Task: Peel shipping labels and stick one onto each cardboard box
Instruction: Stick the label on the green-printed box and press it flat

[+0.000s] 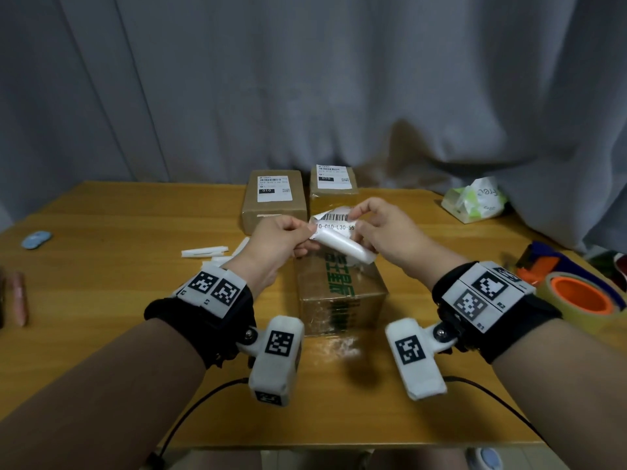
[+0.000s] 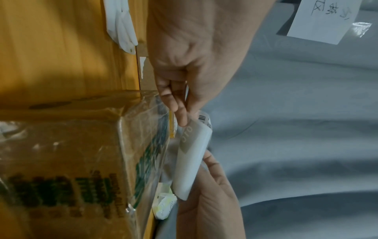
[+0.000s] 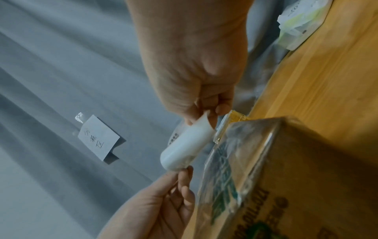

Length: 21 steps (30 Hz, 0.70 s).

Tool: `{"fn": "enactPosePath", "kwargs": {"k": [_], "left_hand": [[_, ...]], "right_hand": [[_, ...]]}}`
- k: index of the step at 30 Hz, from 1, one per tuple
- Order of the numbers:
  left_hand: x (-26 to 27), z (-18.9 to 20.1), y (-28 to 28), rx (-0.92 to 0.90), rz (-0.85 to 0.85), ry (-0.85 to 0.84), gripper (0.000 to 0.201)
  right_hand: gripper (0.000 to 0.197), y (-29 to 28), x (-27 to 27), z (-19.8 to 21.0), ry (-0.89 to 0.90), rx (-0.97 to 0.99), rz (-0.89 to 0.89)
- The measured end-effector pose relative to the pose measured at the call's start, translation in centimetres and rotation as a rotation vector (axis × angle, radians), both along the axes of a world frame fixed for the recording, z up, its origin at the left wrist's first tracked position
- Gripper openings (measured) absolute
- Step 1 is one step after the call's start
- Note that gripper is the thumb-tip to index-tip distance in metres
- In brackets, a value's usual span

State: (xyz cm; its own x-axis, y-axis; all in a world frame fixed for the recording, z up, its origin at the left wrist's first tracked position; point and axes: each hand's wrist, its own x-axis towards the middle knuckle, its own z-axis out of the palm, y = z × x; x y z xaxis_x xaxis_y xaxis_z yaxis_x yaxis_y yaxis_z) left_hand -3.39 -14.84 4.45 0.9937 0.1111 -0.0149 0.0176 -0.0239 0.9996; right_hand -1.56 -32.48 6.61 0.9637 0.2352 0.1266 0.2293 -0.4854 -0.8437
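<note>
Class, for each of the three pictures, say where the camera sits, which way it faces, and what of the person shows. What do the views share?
Head: faces forward and down at table; both forearms, hands.
Left wrist: along left hand toward label.
Right wrist: along right hand toward box.
Shared: label, box, both hands.

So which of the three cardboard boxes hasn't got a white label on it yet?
The nearest brown cardboard box with green print, under the hands. Its top is bare, while the two plain brown boxes behind it each carry a white label.
</note>
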Motion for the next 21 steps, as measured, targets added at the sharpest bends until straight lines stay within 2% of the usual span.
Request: {"fn": "enactPosePath", "kwargs": {"k": [3,6,9,14,18,21], "left_hand": [[-0.1,-0.1,0.0,-0.002,-0.004,-0.002,0.008],[0.0,-0.1,-0.1,0.025,-0.012,0.004,0.011],[0.2,0.0,0.0,0.063,-0.021,0.012,0.01],[0.5,0.3,0.5,0.262,-0.032,0.061,0.008],[1.0,0.4,0.7,0.452,0.015,0.059,0.018],[1.0,0.4,0.8,0.499,0.031,0.076,0.019]], "right_hand": [[0.021,-0.4,0.2,0.0,0.008,-0.011,-0.025],[0.013,-0.5,0.0,0.4,0.115,0.022,-0.007],[0.013,-0.5,-0.2,0.7,0.182,0.052,0.009],[0.014,0.1,0.2,0.5,0.202,-0.008,-0.002],[0.014,0.9,0.6,-0.1,0.212,-0.06,-0.038],[0.02,1.1,0.9,-0.5,0.218,-0.072,-0.054]]}}
